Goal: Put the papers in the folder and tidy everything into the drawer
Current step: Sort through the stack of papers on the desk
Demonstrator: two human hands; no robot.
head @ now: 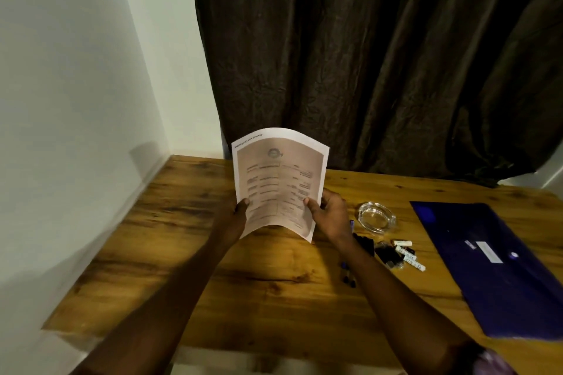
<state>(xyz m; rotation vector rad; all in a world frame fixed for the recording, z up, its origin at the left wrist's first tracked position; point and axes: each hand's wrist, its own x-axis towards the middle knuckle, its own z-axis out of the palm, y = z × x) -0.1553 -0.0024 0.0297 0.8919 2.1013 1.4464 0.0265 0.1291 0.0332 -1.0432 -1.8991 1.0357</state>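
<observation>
While raised upright above the table near its far edge, the papers are pinched at both lower sides by left hand and right hand, thumbs on the printed face. Blue folder lies flat at the right edge, glass ashtray between.

From the papers, open bench runs from 6 to 9 o'clock, up to the wall. A curtain closes 12 o'clock. At 3 to 4 o'clock a glass ashtray, small clutter and the blue folder block the way.
</observation>
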